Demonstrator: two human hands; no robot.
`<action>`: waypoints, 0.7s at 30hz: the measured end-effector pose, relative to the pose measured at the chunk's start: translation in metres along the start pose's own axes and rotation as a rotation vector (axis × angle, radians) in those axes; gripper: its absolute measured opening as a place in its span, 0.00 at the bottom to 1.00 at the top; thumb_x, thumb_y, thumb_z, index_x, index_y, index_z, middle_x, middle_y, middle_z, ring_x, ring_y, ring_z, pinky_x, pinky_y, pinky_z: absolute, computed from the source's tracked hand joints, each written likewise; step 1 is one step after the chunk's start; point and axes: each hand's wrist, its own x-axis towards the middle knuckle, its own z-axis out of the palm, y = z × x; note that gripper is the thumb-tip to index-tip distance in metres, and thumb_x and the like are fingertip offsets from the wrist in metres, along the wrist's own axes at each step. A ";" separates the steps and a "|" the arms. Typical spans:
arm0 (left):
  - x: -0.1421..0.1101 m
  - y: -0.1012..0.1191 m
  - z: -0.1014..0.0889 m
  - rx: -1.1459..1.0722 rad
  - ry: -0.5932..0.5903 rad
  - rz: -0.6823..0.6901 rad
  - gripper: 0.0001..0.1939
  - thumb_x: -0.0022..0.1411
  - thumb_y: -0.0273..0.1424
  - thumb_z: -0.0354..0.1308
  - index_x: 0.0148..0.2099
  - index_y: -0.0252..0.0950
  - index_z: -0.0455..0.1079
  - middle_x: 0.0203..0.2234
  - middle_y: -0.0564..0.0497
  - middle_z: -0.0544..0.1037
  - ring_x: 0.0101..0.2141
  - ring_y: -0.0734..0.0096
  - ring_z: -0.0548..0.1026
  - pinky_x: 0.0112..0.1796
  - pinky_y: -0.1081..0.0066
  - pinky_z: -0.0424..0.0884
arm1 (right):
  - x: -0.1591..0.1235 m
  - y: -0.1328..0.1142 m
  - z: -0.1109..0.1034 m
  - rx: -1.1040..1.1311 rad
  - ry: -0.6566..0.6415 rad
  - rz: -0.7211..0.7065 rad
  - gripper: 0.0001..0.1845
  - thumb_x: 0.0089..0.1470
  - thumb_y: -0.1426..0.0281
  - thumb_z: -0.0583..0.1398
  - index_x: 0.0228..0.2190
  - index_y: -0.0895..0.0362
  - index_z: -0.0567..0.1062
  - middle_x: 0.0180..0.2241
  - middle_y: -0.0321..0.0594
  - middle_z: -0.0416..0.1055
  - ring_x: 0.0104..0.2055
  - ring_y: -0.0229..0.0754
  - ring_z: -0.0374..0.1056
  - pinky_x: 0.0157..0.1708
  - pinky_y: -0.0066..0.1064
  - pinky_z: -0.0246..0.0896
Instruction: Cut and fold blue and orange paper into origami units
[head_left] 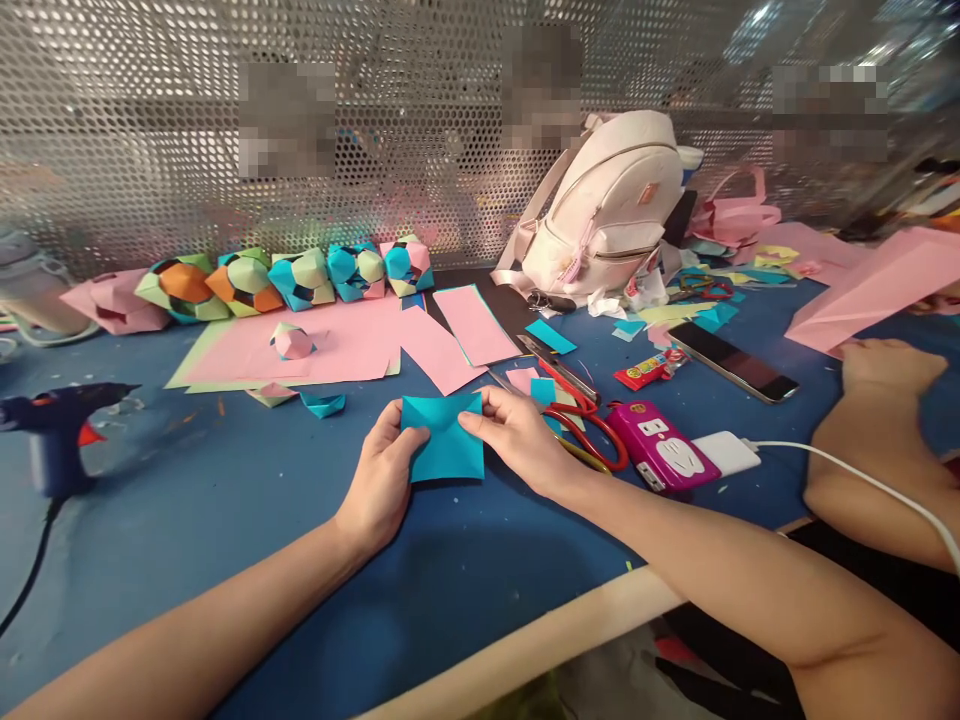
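Note:
A square sheet of blue paper (444, 445) is held up above the blue table between both my hands. My left hand (381, 470) pinches its left edge, thumb on the near face. On the opposite side, my right hand (523, 437) grips the upper right edge between thumb and fingers. Faint creases show on the sheet. Just beyond it lie a small folded blue paper piece (324, 404) and a folded pink piece (272, 395). Red-handled scissors (592, 420) rest to the right of my right hand.
Folded paper balls (300, 278) line the back left, behind pink sheets (352, 340). A glue gun (56, 430) stands at left. Rightward are a purple power strip (664, 445), a phone (731, 362), a white backpack (611, 215), and another person's arm (870, 430) near pink paper.

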 end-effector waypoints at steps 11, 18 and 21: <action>-0.003 0.002 0.003 0.024 0.010 -0.039 0.09 0.51 0.30 0.62 0.35 0.37 0.66 0.22 0.58 0.70 0.24 0.77 0.67 0.27 0.77 0.66 | -0.007 -0.006 -0.004 -0.052 -0.031 -0.026 0.15 0.53 0.62 0.58 0.23 0.55 0.59 0.21 0.28 0.50 0.25 0.33 0.48 0.24 0.28 0.45; -0.003 -0.003 -0.004 0.094 0.008 0.025 0.07 0.55 0.32 0.60 0.39 0.39 0.71 0.24 0.56 0.72 0.26 0.74 0.67 0.29 0.76 0.65 | -0.007 -0.009 -0.003 0.094 0.026 0.045 0.10 0.50 0.63 0.60 0.30 0.55 0.65 0.24 0.30 0.60 0.26 0.34 0.55 0.26 0.28 0.50; -0.004 -0.005 -0.007 0.199 0.029 0.082 0.11 0.57 0.35 0.59 0.42 0.39 0.74 0.25 0.54 0.73 0.27 0.71 0.67 0.28 0.74 0.65 | -0.007 -0.009 -0.002 0.109 0.055 0.043 0.11 0.48 0.63 0.61 0.28 0.55 0.65 0.23 0.30 0.60 0.27 0.34 0.56 0.27 0.28 0.53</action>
